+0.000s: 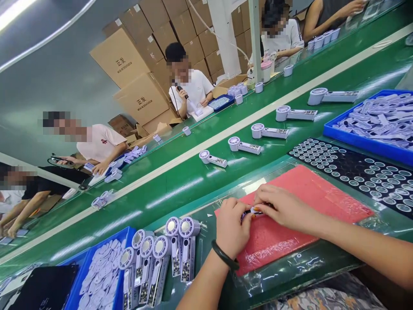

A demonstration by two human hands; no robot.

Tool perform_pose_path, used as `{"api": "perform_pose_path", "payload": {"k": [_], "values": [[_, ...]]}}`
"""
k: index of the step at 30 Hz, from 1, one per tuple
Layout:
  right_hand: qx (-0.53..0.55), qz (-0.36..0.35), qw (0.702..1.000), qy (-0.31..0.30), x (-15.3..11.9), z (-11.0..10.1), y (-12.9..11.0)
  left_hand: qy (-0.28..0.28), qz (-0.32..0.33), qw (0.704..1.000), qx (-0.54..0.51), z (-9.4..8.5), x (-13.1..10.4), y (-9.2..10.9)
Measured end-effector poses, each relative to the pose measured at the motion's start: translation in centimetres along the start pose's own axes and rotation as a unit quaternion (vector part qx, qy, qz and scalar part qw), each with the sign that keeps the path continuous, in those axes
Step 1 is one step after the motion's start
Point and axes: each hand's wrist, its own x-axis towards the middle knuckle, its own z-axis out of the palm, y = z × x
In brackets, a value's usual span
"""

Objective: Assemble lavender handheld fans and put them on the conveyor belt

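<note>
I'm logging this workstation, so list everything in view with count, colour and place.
Small part: one, pale and dark, between both hands, mostly hidden
Mat: one, red, under the hands
Belt devices: five, lavender, in a row beyond the mat
Grouped devices: six, lavender, left of the mat
Disc sheet: one, black with pale discs, right
Blue trays: at least three, blue, right, lower left, across the belt
Loose parts: many, lavender, in the trays right and lower left
Belt: one, green, diagonal across the view
Boxes: many, brown, background
Co-workers: at least five, mixed clothing, across the belt
Bracelet: one, dark, left wrist
Left hand: one, bare, on the small part
Right hand: one, bare, same place
</note>
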Motion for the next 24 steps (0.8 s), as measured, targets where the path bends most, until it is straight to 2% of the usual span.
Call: {"api": "perform_pose_path", "payload": {"k": [2, 4, 7, 10, 17, 21, 24], "values": [[0.110, 0.035, 0.993, -0.014, 0.4, 0.2, 0.8, -0.002, -0.002, 1.000, 0.005, -0.1, 0.0, 0.1], [0.159, 0.052, 0.985, -0.043, 0.3, 0.3, 1.5, -0.004, 0.010, 1.000, 0.010, -0.3, -0.3, 0.3], [0.112, 0.051, 0.989, -0.087, -0.6, 0.0, 1.6, -0.005, 0.028, 0.999, 0.024, -0.2, -1.7, 1.0], [0.034, 0.012, 0.994, -0.105, -1.9, -0.1, 1.1, 0.007, 0.023, 0.998, 0.057, 0.4, -3.0, 1.7], [-0.013, -0.020, 0.998, -0.063, -2.3, 0.5, 0.0, 0.037, 0.016, 0.997, 0.071, 1.4, -3.3, 2.3], [0.044, -0.013, 0.997, -0.057, -2.4, 0.3, 0.3, 0.015, 0.021, 0.990, 0.136, 0.8, -3.5, 2.7], [0.064, 0.012, 0.998, 0.011, -3.2, -0.7, 1.1, -0.015, 0.024, 0.974, 0.227, -0.6, -2.7, 2.1]]}}
